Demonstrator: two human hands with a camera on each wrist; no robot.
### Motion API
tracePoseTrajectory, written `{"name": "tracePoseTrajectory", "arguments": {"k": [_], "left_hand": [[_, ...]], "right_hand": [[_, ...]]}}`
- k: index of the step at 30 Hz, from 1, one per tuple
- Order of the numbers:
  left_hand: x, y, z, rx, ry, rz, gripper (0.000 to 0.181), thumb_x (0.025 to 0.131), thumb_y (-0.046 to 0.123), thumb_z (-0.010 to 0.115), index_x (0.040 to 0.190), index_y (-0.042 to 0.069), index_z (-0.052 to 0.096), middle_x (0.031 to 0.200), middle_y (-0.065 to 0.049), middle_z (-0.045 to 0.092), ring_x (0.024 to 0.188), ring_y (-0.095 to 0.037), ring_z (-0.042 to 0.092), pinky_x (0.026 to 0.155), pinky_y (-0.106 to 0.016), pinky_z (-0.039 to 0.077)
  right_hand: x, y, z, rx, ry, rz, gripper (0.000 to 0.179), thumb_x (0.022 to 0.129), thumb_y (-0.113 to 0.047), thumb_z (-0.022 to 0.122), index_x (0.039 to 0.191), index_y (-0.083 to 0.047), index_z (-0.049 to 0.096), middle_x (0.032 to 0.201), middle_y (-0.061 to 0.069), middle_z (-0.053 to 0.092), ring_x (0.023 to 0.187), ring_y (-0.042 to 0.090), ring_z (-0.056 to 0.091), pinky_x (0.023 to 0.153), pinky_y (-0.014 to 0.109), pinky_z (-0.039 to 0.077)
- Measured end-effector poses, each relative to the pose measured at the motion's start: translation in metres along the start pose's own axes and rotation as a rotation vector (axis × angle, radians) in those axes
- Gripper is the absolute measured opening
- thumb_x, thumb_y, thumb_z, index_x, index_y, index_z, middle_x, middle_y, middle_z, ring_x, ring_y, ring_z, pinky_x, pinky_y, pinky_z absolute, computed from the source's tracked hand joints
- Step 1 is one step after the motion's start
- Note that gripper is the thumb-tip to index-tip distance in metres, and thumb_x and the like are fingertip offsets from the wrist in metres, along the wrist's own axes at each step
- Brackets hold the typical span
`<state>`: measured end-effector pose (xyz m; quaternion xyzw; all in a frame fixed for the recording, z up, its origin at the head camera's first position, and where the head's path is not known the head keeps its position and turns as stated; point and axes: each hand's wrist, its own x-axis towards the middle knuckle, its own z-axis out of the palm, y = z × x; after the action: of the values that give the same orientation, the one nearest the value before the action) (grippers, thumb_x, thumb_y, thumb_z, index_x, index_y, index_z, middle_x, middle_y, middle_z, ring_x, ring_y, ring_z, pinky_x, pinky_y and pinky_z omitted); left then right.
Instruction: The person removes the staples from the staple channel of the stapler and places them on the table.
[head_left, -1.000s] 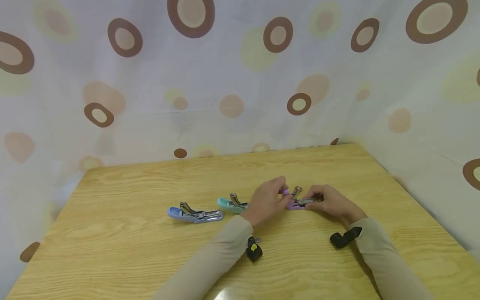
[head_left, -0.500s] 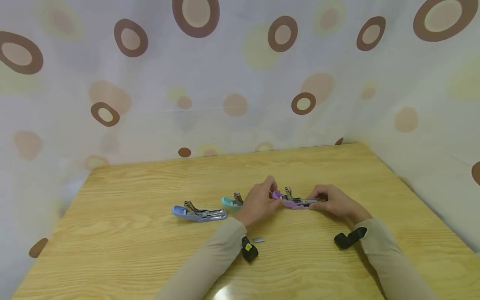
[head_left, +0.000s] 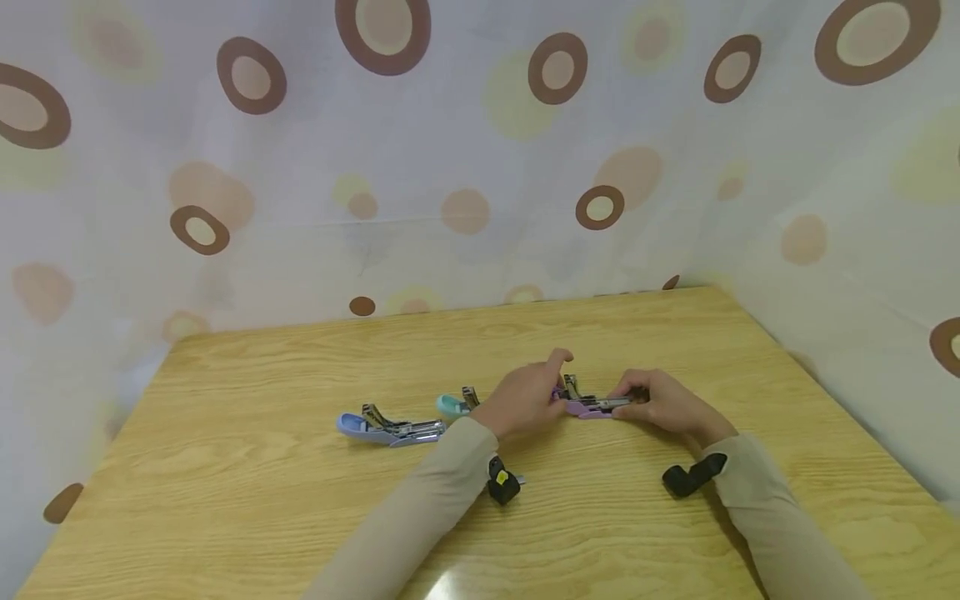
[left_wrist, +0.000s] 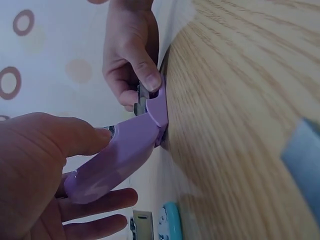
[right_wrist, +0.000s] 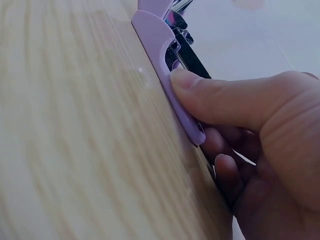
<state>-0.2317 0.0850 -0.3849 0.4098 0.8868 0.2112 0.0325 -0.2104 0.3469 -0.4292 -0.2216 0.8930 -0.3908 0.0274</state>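
Observation:
A purple stapler (head_left: 592, 407) lies on the wooden table (head_left: 247, 483), its metal magazine exposed. My left hand (head_left: 551, 398) holds its cover end, thumb on the purple cover (left_wrist: 120, 160), fingers below, index finger raised. My right hand (head_left: 626, 400) grips the other end; its thumb (right_wrist: 225, 95) presses the purple base (right_wrist: 162, 55) and the fingers curl behind it. The right hand (left_wrist: 130, 55) also shows in the left wrist view.
A teal stapler (head_left: 453, 405) and a blue stapler (head_left: 390, 428) lie open to the left of my hands. The teal stapler (left_wrist: 170, 222) sits close by my left fingers. A small grey strip (head_left: 519, 479) lies by my left wrist. Spotted cloth (head_left: 465, 167) surrounds the table.
My left hand has slid further over the purple cover's end, hiding it, and its index finger now sticks up. The right hand keeps its grip in the same place.

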Motion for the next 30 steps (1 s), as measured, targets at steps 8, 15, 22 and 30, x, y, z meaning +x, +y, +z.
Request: {"name": "tracePoseTrajectory", "arguments": {"k": [8,15,22,30], "left_hand": [[0.015,0.009,0.002,0.018,-0.069,0.053,0.054,0.094,0.023,0.062,0.140,0.011,0.037,0.099,0.000,0.066,0.081,-0.008,0.060,0.073,-0.022,0.048],[0.027,0.015,0.010,0.158,-0.100,0.123,0.041,0.094,0.030,0.063,0.131,0.016,0.051,0.113,-0.001,0.065,0.092,-0.010,0.062,0.075,-0.022,0.050],[0.041,0.021,0.010,0.303,-0.135,0.179,0.022,0.089,0.028,0.069,0.111,0.024,0.067,0.096,0.008,0.067,0.078,-0.006,0.055,0.073,-0.022,0.046],[0.047,0.025,0.008,0.314,-0.197,0.180,0.022,0.087,0.026,0.072,0.108,0.025,0.072,0.099,0.010,0.070,0.080,-0.004,0.057,0.074,-0.020,0.048]], "right_hand": [[0.000,0.000,-0.001,0.013,-0.010,0.026,0.013,0.082,-0.008,0.075,0.093,-0.008,0.071,0.089,0.005,0.064,0.072,0.003,0.051,0.064,0.021,0.044],[0.000,0.002,-0.001,0.001,-0.022,0.065,0.011,0.082,-0.009,0.075,0.092,-0.008,0.071,0.090,0.004,0.064,0.075,0.004,0.052,0.067,0.020,0.045],[0.003,0.003,-0.001,0.004,-0.005,0.036,0.011,0.081,-0.007,0.076,0.089,-0.009,0.069,0.088,0.003,0.064,0.075,0.003,0.053,0.067,0.020,0.045],[0.002,0.000,0.000,0.027,-0.009,0.051,0.011,0.082,-0.009,0.076,0.089,-0.010,0.068,0.090,0.003,0.066,0.077,0.004,0.054,0.070,0.021,0.045]]}}
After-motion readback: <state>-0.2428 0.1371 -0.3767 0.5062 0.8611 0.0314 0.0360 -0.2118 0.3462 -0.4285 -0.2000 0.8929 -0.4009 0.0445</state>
